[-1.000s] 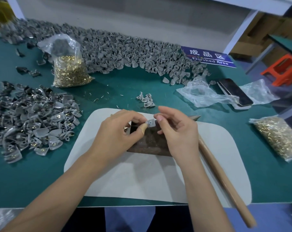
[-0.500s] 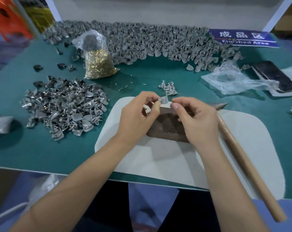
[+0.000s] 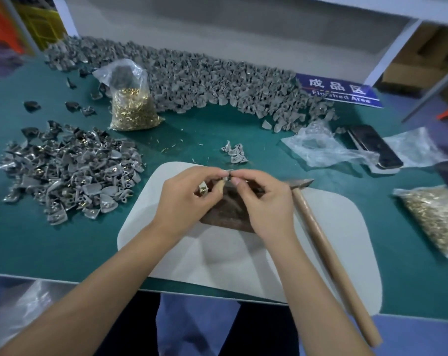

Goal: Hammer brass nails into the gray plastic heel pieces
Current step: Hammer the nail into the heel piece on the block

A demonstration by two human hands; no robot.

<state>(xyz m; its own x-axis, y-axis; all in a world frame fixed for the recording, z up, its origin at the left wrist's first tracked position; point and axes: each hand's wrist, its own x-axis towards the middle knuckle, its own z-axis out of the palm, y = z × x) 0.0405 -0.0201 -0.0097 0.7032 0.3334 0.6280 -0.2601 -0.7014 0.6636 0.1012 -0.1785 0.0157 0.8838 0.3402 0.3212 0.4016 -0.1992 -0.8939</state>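
Both hands meet over the dark block [image 3: 228, 211] on the white mat [image 3: 243, 263]. The left hand [image 3: 189, 199] and the right hand [image 3: 264, 201] pinch one small gray heel piece [image 3: 227, 177] between thumb and fingertips, holding it just above the block's far edge. Brass nails [image 3: 203, 189] glint in the left hand's curled palm. Just right of the right hand lies the hammer [image 3: 328, 255], untouched, its metal head by the knuckles and its wooden handle running back toward the person. Beyond the fingertips sits a little cluster of heel pieces [image 3: 235, 152]. Well left of the left hand is a heap of gray pieces [image 3: 71, 170], and farther back a bag of brass nails [image 3: 130, 104]. Far right of the right hand lies another nail bag [image 3: 433, 217].
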